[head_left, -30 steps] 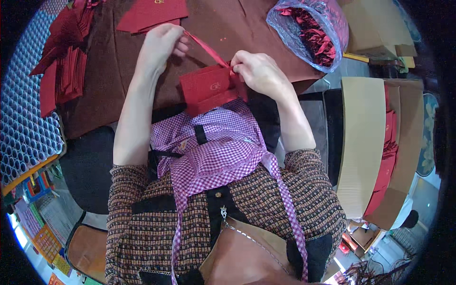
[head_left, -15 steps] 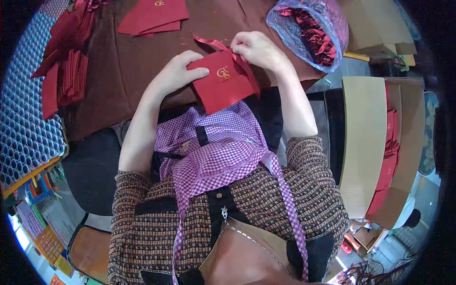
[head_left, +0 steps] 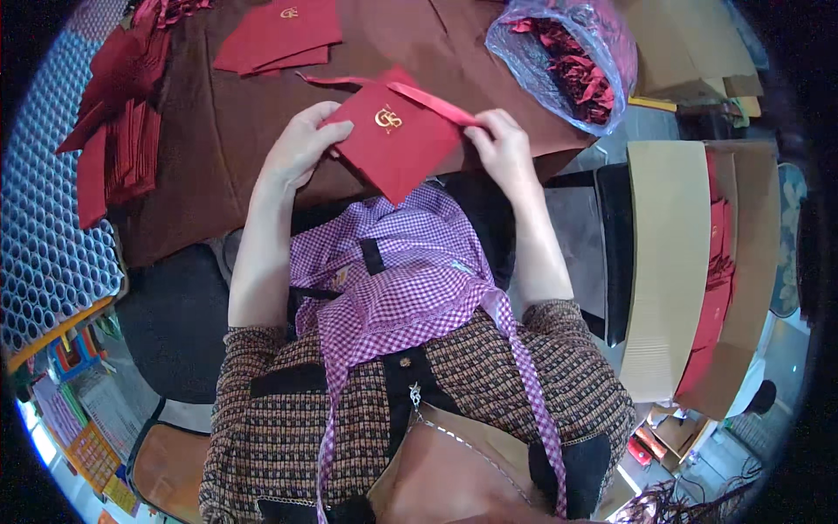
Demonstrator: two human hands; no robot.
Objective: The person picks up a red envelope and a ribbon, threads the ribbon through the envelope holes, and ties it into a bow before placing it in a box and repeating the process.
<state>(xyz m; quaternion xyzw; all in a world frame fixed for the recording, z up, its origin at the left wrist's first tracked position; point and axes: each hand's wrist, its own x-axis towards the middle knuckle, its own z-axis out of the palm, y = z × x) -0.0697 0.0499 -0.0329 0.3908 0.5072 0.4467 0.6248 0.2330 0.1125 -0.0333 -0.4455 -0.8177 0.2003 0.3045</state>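
Between my hands, above the lap end of the brown-covered table, is a flat red paper bag (head_left: 393,157) with a gold emblem. My left hand (head_left: 301,144) is closed on its left corner, thumb on top. A shiny red ribbon (head_left: 436,103) runs across the top of the bag, with a loose tail trailing to the left. The ribbon's right end is pinched in my right hand (head_left: 502,147), which is out past the bag's right edge. Whether the ribbon is fixed to the bag I cannot tell.
More flat red bags (head_left: 284,39) lie farther back on the brown cloth (head_left: 209,157). Folded red bags (head_left: 122,148) stand stacked at the left. A clear plastic bag (head_left: 559,70) of dark red ribbons sits at the far right. An open carton (head_left: 668,271) with red bags is at my right.
My right hand has moved right and down, drawing the ribbon out across the bag's top. The bag has turned in my left hand and shifted slightly left.
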